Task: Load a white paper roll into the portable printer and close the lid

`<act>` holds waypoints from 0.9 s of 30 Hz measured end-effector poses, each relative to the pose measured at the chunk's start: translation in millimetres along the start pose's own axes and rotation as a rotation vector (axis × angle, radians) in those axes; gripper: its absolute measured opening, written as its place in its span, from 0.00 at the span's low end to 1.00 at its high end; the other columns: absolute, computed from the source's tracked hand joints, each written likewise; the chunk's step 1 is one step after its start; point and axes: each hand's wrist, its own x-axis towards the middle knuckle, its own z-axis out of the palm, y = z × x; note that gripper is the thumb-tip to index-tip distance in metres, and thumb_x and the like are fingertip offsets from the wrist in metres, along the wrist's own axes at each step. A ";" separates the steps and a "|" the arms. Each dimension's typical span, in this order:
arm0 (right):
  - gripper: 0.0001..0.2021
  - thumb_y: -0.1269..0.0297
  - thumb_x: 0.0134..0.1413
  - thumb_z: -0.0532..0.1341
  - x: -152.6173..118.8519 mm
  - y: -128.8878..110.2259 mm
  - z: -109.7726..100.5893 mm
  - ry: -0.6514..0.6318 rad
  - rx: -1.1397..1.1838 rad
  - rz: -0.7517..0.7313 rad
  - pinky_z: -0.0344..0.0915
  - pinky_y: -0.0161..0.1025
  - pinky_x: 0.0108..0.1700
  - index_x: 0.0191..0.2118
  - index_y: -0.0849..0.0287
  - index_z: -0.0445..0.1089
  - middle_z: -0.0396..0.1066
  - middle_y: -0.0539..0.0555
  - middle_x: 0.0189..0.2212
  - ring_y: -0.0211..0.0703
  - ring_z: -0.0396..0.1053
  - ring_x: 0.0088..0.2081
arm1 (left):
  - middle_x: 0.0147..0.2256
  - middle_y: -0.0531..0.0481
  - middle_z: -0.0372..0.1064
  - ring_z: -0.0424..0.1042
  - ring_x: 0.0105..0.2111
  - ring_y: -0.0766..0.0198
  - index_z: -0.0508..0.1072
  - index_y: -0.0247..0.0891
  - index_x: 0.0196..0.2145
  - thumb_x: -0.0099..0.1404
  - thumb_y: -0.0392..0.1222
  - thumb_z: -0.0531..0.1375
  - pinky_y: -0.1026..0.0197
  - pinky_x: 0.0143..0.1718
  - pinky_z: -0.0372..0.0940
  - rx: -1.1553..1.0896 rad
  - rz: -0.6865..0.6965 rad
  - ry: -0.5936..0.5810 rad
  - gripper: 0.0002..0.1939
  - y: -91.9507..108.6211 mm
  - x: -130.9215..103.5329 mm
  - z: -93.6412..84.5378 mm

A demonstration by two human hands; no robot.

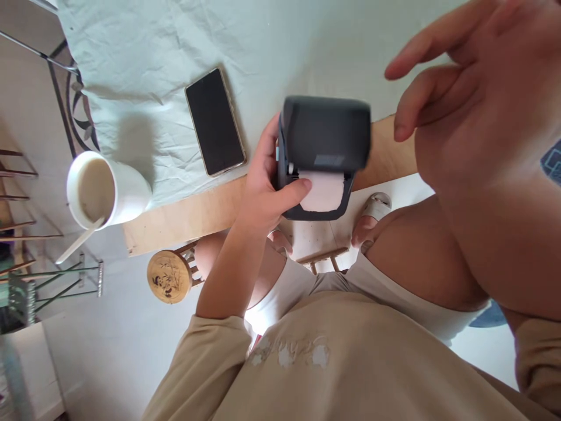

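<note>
A small black label printer (324, 134) with its lid raised is in the middle of the head view, over the table's near edge. My left hand (267, 190) is closed around its left side. The thumb reaches over the front onto a white paper roll (322, 190) inside the printer. My right hand (464, 88) is raised at the upper right, close to the camera and apart from the printer. Its fingers are spread and bent a little, with nothing in them. The fingers behind the printer are hidden.
On the pale cloth (166, 35) lies a phone (215, 123) with a dark screen. A white cup (127, 190) of brownish drink with a spoon (79, 241) stands near the left table corner. Below the bare wooden edge (188, 213) is a small round stool (170, 276).
</note>
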 end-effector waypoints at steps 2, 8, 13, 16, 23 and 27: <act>0.17 0.63 0.59 0.50 -0.2 2.8 1.6 0.033 -0.042 -0.067 0.63 0.30 0.30 0.51 0.64 0.61 0.62 0.54 0.50 0.30 0.69 0.40 | 0.51 0.51 0.68 0.64 0.58 0.51 0.64 0.49 0.54 0.48 0.47 0.67 0.52 0.60 0.61 0.002 0.018 -0.004 0.35 -2.0 0.0 -1.3; 0.30 0.50 0.51 0.58 -3.1 16.3 6.2 -0.442 -0.260 -0.021 0.67 0.39 0.52 0.58 0.57 0.55 0.62 0.54 0.52 0.38 0.65 0.50 | 0.54 0.48 0.64 0.64 0.57 0.53 0.65 0.45 0.52 0.53 0.50 0.64 0.56 0.56 0.64 -0.051 -0.045 0.024 0.28 8.7 -2.4 7.1; 0.33 0.48 0.48 0.58 -1.2 17.3 12.6 -0.498 -0.384 0.038 0.65 0.48 0.54 0.59 0.56 0.53 0.63 0.56 0.49 0.44 0.64 0.49 | 0.45 0.51 0.71 0.72 0.46 0.62 0.67 0.42 0.48 0.59 0.44 0.61 0.67 0.40 0.69 -0.107 -0.136 0.052 0.19 19.6 -4.4 12.3; 0.33 0.47 0.48 0.58 0.8 17.6 13.8 -0.511 -0.415 0.051 0.65 0.49 0.54 0.59 0.55 0.52 0.62 0.56 0.50 0.45 0.64 0.50 | 0.43 0.51 0.72 0.74 0.44 0.63 0.68 0.42 0.47 0.60 0.44 0.59 0.69 0.35 0.69 -0.137 -0.162 0.037 0.17 22.0 -3.0 13.4; 0.27 0.49 0.53 0.55 -3.6 13.6 3.4 -0.419 -0.413 -0.115 0.65 0.47 0.56 0.56 0.56 0.54 0.62 0.55 0.53 0.44 0.63 0.54 | 0.51 0.51 0.69 0.65 0.57 0.59 0.70 0.40 0.45 0.68 0.53 0.48 0.60 0.56 0.64 -0.237 -0.182 0.110 0.18 19.2 1.4 16.2; 0.27 0.52 0.52 0.58 -6.4 10.8 -1.5 -0.460 -0.445 -0.270 0.65 0.43 0.58 0.56 0.54 0.54 0.59 0.53 0.56 0.42 0.61 0.57 | 0.50 0.54 0.70 0.66 0.57 0.60 0.70 0.42 0.47 0.68 0.51 0.48 0.59 0.59 0.62 -0.232 -0.126 0.067 0.17 17.1 2.3 12.0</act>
